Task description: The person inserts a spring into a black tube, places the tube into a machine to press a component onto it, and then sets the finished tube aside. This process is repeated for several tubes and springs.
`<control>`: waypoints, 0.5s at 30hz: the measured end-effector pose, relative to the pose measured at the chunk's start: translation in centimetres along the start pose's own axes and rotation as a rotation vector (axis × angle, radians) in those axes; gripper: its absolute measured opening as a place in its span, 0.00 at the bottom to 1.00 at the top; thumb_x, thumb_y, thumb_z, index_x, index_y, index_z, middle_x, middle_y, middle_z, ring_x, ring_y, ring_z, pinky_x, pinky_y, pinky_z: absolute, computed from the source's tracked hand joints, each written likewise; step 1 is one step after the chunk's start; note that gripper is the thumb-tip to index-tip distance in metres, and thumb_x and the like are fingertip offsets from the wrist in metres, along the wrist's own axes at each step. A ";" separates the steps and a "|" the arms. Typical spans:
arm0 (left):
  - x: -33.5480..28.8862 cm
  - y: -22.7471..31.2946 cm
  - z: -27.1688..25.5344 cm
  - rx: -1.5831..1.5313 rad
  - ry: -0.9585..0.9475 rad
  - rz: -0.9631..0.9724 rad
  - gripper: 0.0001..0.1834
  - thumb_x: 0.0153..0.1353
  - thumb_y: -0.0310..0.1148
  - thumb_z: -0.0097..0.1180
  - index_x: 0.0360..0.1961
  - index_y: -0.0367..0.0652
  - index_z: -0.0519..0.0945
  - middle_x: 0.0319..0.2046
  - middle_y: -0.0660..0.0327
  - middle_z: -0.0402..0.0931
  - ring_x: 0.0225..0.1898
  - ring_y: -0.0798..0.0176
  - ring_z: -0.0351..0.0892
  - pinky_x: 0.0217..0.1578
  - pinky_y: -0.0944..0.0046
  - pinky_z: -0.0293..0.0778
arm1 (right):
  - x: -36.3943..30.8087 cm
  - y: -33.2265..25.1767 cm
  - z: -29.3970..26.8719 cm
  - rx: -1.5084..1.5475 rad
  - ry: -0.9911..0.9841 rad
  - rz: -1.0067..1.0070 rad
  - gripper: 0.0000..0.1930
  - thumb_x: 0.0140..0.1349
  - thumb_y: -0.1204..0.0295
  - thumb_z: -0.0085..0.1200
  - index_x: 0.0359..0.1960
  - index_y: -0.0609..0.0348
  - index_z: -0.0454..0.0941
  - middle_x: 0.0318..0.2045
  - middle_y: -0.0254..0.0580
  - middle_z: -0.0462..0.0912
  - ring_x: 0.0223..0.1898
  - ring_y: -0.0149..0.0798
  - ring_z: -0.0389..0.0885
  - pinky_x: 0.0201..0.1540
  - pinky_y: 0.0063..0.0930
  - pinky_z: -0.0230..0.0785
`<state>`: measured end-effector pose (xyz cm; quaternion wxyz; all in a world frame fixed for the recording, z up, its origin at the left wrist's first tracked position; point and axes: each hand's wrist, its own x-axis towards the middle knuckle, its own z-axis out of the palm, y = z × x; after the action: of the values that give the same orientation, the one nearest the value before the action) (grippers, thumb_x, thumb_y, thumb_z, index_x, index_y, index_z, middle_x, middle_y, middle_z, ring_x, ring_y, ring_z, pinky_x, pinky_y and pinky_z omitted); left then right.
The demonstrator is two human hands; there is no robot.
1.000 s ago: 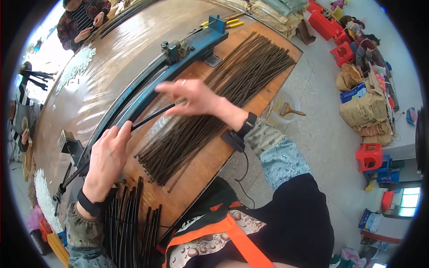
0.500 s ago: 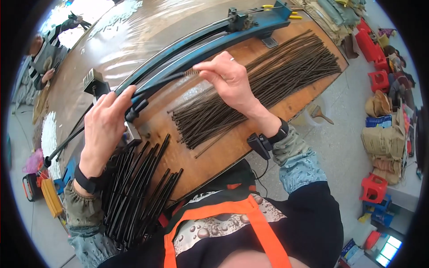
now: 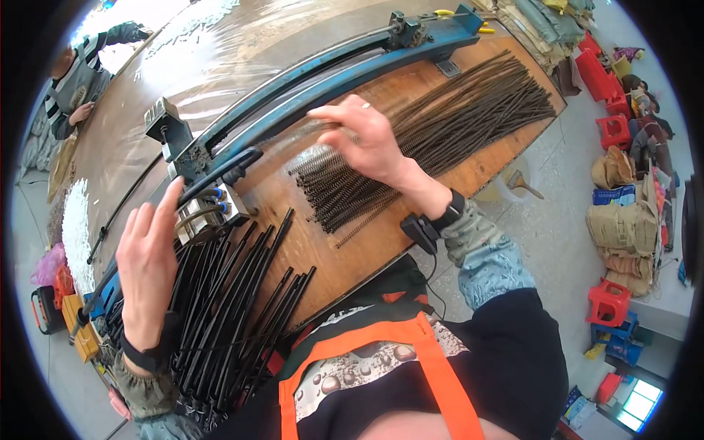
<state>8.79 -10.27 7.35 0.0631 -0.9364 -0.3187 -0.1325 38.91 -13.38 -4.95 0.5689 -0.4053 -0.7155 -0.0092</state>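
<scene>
My left hand (image 3: 149, 253) is around a long black tube (image 3: 233, 167), its fingers partly stretched along it and the thumb hidden. The tube slants across a blue metal bench fixture (image 3: 301, 110), its upper end pointing toward my right hand (image 3: 367, 143). Thumb and forefinger of that right hand pinch a thin coil spring (image 3: 297, 133), smeared by motion. Whether the spring's far end sits inside the tube, I cannot tell. Below my right hand lies a large heap of long dark coil springs (image 3: 433, 139). Several black tubes (image 3: 227, 315) lie bundled beside my left forearm.
A metal clamp block (image 3: 167, 128) with blue hose fittings stands near my left hand. White pieces (image 3: 77, 231) lie at the table's left. A brush (image 3: 524, 185) rests over a tub beyond the right edge. A co-worker (image 3: 77, 84) is at the far left.
My left hand and the black tube have moved down and to the left, uncovering the clamp block. My right hand has shifted slightly, and more of the spring shows as a blurred streak.
</scene>
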 end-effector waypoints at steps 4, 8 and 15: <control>-0.7 0.3 0.4 -0.043 0.019 0.010 0.20 0.63 0.24 0.57 0.56 0.45 0.77 0.27 0.54 0.70 0.28 0.52 0.72 0.31 0.55 0.71 | 0.0 0.3 0.5 -0.090 0.043 0.005 0.14 0.57 0.71 0.65 0.46 0.53 0.83 0.29 0.36 0.80 0.30 0.39 0.74 0.35 0.32 0.67; -2.8 -4.0 -0.9 -0.043 0.149 -0.195 0.17 0.65 0.26 0.56 0.55 0.41 0.76 0.30 0.53 0.74 0.30 0.51 0.75 0.33 0.57 0.73 | 1.4 3.5 0.0 -0.254 0.034 -0.088 0.12 0.60 0.72 0.62 0.47 0.54 0.83 0.30 0.37 0.81 0.27 0.36 0.74 0.32 0.30 0.68; -5.5 -9.8 -4.6 0.052 0.369 -0.340 0.12 0.68 0.30 0.57 0.48 0.35 0.79 0.33 0.50 0.79 0.32 0.54 0.79 0.35 0.61 0.74 | 6.6 1.7 8.8 0.258 -0.304 0.369 0.08 0.65 0.71 0.60 0.44 0.58 0.83 0.30 0.32 0.85 0.30 0.24 0.79 0.35 0.21 0.72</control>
<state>-2.33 -6.68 10.47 0.1211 -0.8274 -0.4579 -0.3017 32.62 -4.32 -3.41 0.4938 -0.4495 -0.7022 0.2470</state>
